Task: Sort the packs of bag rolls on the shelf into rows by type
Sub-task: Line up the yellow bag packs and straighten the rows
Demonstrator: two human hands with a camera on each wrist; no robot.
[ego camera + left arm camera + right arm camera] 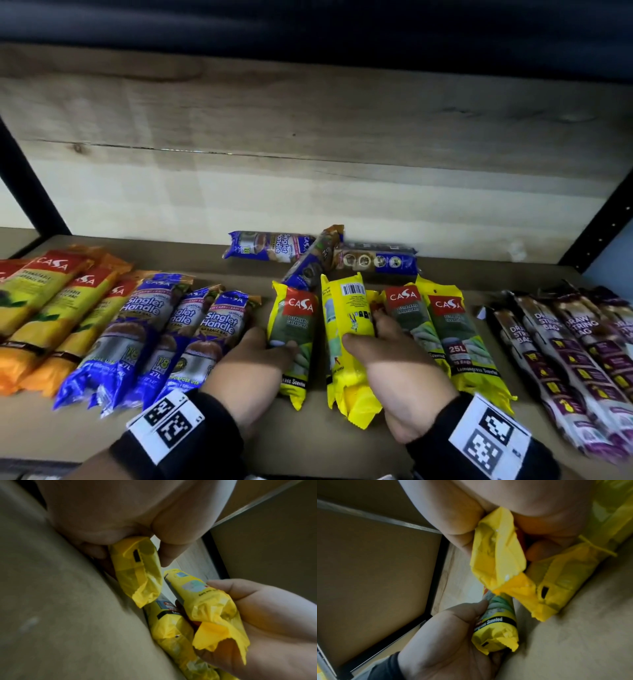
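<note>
Looking down from the head camera, the left hand point(255, 363) grips a yellow pack face up point(294, 337), thumb across its front, the pack lying on the shelf board point(301, 442); the right hand point(394, 370) holds a second yellow pack barcode side up point(349, 337), thumb over it and fingers behind; just right of that hand lie two more yellow packs point(452, 337), side by side; to the left stand the blue Singlet Handle packs point(161, 335) in a row, and beyond them the orange packs point(51, 308); the dark Draw String packs point(568, 356) lie at the right; three blue packs point(318, 255) sit jumbled near the back wall.

In the left wrist view the left hand's fingers point(164, 553) curl round the crimped end of its yellow pack point(137, 572); the right hand point(267, 615) wraps the other pack point(205, 601) beside it; another yellow pack point(171, 631) lies below them on the board.

In the right wrist view the right hand's thumb point(458, 524) and fingers close on its pack's crumpled end point(496, 555); the left hand point(447, 639) clasps the pack marked "Scented" point(498, 626).
</note>
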